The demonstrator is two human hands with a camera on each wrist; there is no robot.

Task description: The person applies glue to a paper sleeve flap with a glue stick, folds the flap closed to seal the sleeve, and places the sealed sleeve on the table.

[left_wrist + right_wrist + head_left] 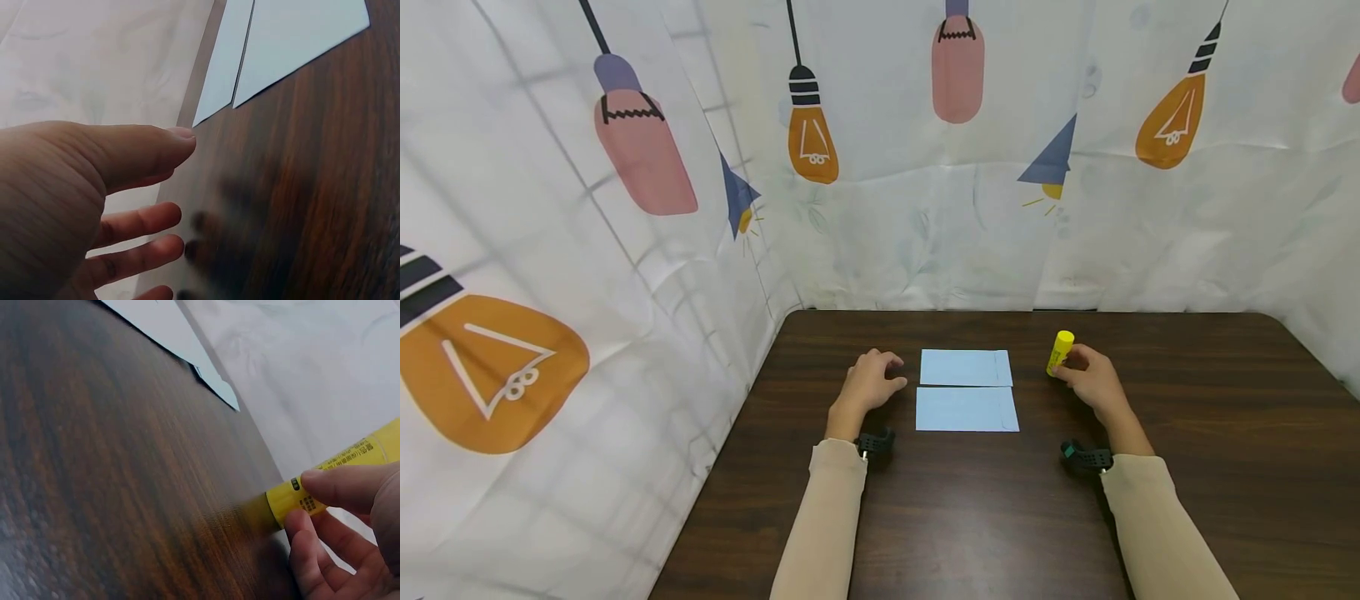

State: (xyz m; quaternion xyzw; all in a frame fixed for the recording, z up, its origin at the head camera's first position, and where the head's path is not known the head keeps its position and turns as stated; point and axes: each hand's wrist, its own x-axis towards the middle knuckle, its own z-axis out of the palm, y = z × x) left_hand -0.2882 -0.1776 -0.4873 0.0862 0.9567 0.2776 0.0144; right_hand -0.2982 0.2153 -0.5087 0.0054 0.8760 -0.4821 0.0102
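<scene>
Two pale blue paper envelopes lie flat on the dark wooden table, a far one (pixel 966 367) and a near one (pixel 966 409), edge to edge with a thin gap. To their right, my right hand (pixel 1093 382) pinches a yellow glue stick (pixel 1061 352) between thumb and fingers. In the right wrist view the glue stick (pixel 350 464) is tilted, its lower end at or just above the table; which, I cannot tell. My left hand (pixel 869 380) is left of the envelopes, fingers loosely bent, holding nothing. The left wrist view shows its thumb (pixel 150 147) apart from the paper.
The brown table (pixel 977 517) extends around both arms. A white curtain (pixel 880 242) printed with lamps and bulbs hangs behind the table and along its left side. Each wrist wears a dark strap, the left one (pixel 877 443) and the right one (pixel 1086 457).
</scene>
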